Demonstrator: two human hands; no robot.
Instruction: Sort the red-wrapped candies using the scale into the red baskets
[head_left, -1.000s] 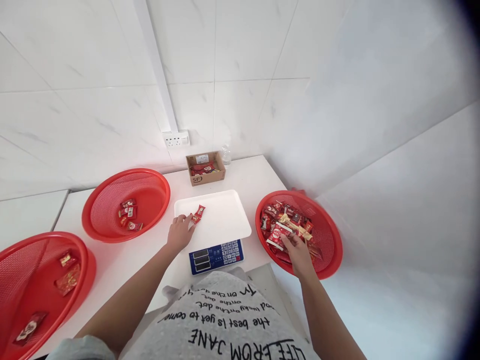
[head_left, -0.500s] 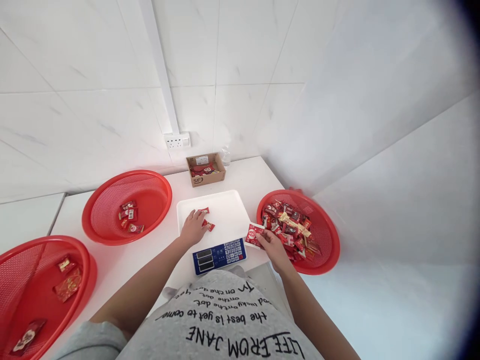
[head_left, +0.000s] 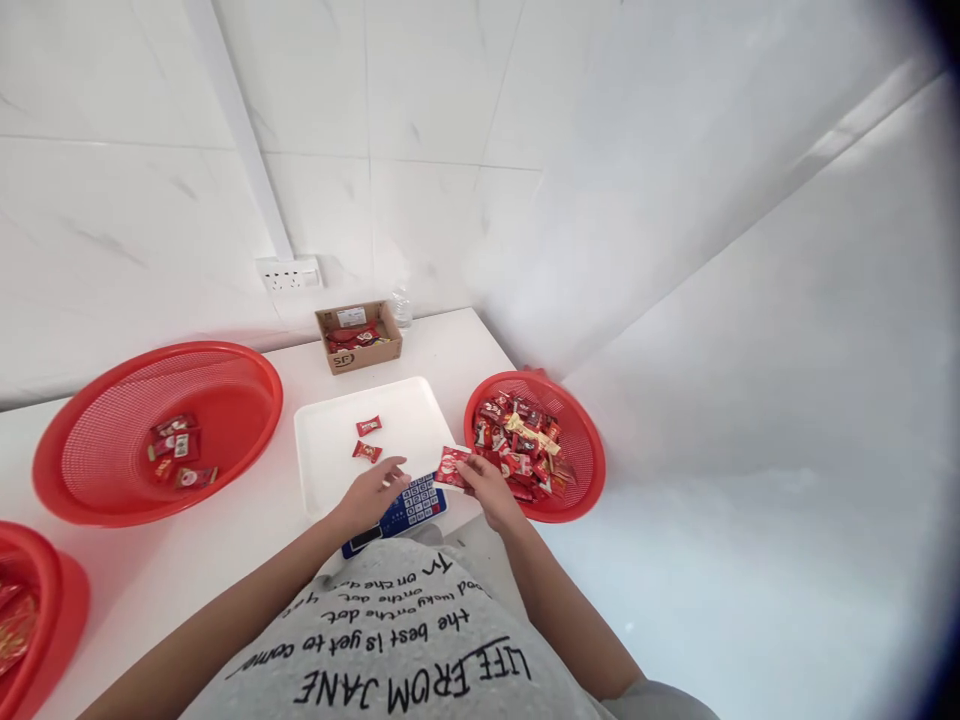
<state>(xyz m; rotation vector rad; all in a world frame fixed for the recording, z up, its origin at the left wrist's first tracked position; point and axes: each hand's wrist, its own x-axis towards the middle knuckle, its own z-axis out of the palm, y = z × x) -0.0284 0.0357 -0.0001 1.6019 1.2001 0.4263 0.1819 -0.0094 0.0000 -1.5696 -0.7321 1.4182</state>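
My right hand [head_left: 489,491] grips a red and white snack packet [head_left: 453,466] just above the right front corner of the white scale tray [head_left: 330,450]. My left hand [head_left: 371,494] hovers over the tray's front edge and the blue keypad [head_left: 405,505], fingers loosely curled and holding nothing. Two small red candies [head_left: 367,438] lie on the tray. To the right, a red basket [head_left: 585,450] holds several red wrapped snacks.
A larger red basket [head_left: 90,480] with a few packets sits at the left, and part of another red basket [head_left: 37,620] shows at the lower left. A small cardboard box [head_left: 358,337] of red packets stands at the back by the tiled wall and socket [head_left: 289,273].
My right hand carried the packet left from the right basket to the scale. My left hand drew back from the two candies to the tray's front edge. The view shifted right.
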